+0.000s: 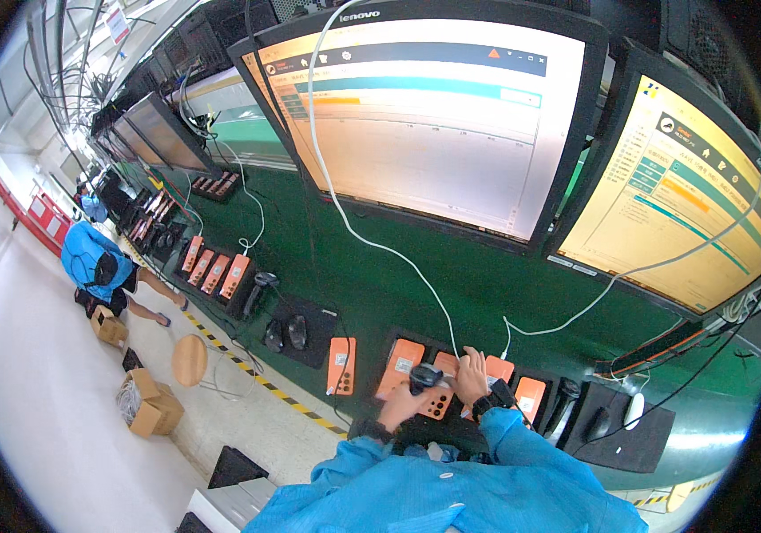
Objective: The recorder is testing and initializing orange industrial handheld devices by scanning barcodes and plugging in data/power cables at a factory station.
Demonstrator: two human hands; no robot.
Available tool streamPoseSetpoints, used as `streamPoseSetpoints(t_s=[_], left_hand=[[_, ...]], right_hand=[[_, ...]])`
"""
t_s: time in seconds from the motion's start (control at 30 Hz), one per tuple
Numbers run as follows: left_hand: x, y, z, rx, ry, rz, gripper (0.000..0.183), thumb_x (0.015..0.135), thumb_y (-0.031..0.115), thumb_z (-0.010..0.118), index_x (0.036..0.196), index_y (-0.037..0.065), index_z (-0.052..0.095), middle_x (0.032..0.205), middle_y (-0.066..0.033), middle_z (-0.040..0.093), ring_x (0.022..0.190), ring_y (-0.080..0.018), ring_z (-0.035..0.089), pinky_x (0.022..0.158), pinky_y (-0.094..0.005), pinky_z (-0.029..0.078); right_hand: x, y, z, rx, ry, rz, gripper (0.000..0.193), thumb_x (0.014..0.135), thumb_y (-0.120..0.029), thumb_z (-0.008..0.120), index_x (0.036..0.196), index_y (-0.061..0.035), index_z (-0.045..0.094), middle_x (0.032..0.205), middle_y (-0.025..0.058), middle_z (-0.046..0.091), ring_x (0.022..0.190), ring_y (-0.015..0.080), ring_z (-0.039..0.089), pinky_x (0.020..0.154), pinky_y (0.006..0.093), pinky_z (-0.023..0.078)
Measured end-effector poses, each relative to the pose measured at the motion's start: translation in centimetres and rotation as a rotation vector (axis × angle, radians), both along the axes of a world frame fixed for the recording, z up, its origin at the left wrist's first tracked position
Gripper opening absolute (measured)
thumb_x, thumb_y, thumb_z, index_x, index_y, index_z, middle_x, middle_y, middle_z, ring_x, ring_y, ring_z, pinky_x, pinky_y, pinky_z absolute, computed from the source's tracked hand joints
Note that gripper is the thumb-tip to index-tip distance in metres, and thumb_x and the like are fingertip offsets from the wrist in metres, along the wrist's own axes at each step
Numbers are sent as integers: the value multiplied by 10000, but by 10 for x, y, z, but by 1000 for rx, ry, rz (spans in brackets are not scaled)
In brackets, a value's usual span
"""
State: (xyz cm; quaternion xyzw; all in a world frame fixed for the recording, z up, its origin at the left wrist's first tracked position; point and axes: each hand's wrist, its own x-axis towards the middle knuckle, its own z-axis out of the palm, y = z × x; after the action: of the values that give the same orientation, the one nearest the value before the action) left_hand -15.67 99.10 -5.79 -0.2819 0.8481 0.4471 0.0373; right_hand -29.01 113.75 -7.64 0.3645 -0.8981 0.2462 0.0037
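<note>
My left hand (404,408) is wrapped round a dark handheld barcode scanner (425,377), held over an orange phone (438,406) with round camera lenses. Its head partly hides the phone. My right hand (471,380) is at that phone's upper right, its fingers closed at the lower end of a white cable (416,272); the plug itself is hidden. Left of the scanner lies another orange phone (401,364) with a white label. To the right, one orange phone (499,368) is partly covered by my hand, and another orange phone (531,396) lies beyond my wrist.
Two lit monitors (425,133) stand behind the green bench (380,235). A lone orange phone (341,366) lies left. A second scanner (563,400) and a mouse (599,423) sit right. More phones (212,271) fill a tray far left; a person in blue (96,258) sits beyond.
</note>
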Motion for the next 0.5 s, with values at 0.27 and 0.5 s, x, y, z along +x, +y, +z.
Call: streamPoseSetpoints(t_s=[0.27,0.5], left_hand=[[-63,-116,-13,-211,99,351,513,840,432,590,1039,-32,500,929,-282,631,914,-460,588,766,-519,463],[-69,-120,-77,-590,35,421,465,848,345,571,1129,-16,488,1116,-271,492,1019,-457,495,868,-519,423]], right_hand=[[62,-10,-43,59,-405,-275,577,725,-181,684,1092,132,368,1126,290,413,1088,480,412,918,519,386],[49,-29,-45,-36,-483,-547,448,700,-120,684,1007,-6,379,1004,234,480,936,408,505,796,471,438]])
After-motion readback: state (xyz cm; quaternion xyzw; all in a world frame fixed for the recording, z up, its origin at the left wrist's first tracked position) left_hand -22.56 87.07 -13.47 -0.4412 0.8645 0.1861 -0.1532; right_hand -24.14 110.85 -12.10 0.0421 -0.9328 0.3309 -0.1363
